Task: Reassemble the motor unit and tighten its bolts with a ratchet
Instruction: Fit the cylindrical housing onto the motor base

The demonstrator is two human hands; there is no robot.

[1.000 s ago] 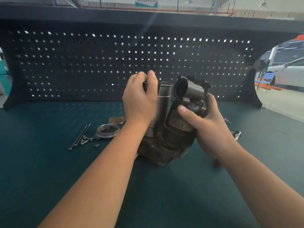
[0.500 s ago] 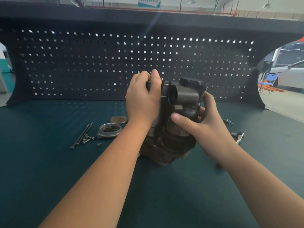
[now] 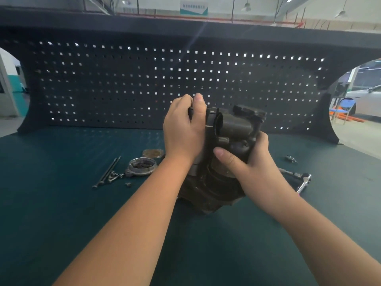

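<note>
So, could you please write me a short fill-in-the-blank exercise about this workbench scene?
1. Both hands grip the ____ unit.
2. The ratchet lies on the ____ side of the unit.
3. The long bolts lie to the ____ of the round metal cover.
4. Behind the bench stands a perforated ____.

Missing words: motor; right; left; pegboard

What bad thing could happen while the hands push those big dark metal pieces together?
1. The motor unit stands tilted on the bench mat, so it might tip or slide if the left hand or right hand slips.
2. The right thumb lies close to where the parts meet, so it could get pinched.
3. The long bolts and small screws lie loose and could be knocked away.
</note>
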